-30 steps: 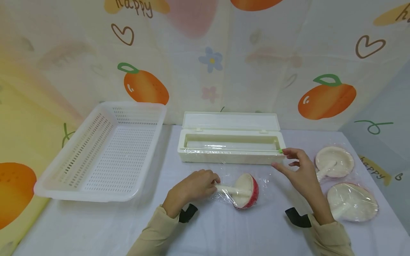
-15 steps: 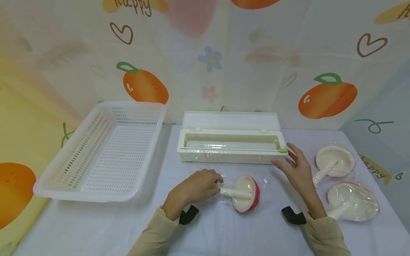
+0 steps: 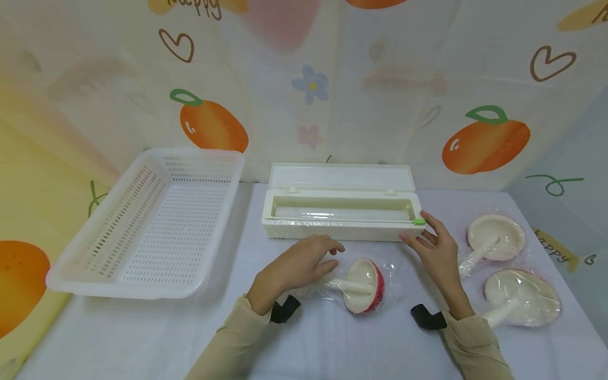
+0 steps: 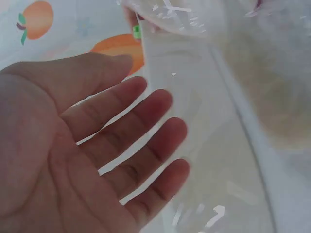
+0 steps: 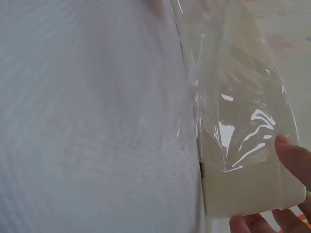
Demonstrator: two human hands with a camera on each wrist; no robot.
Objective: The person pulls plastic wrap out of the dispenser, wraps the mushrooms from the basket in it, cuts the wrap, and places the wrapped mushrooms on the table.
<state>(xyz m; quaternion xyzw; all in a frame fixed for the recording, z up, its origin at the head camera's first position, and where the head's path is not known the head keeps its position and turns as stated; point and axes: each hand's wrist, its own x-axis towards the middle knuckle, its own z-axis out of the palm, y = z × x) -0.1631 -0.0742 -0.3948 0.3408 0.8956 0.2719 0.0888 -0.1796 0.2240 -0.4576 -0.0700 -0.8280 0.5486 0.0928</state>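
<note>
My left hand (image 3: 304, 264) hovers beside the white handle of a handled bowl (image 3: 358, 287), white inside and red outside, covered in clear film. The left wrist view shows this palm with its fingers spread and holding nothing. My right hand (image 3: 439, 256) holds the right end of the cream cling film dispenser (image 3: 332, 231). In the right wrist view the thumb (image 5: 293, 155) lies on the dispenser's front and the fingers curl at its end. The lid (image 3: 342, 177) stands raised, with a film roll (image 3: 328, 214) inside. A green slider (image 3: 419, 221) sits at the cutting edge's right end.
On the right of the white table (image 3: 342, 348) lie two more film-wrapped dishes, a round handled bowl (image 3: 496, 237) and a larger oval handled dish (image 3: 522, 298). A white perforated basket (image 3: 128, 290) stands at the left. Patterned cloth (image 3: 356, 116) hangs behind.
My left hand has let go of the film near the bowl's handle, and its fingers have straightened. My right hand has left the green slider and moved onto the dispenser's right end.
</note>
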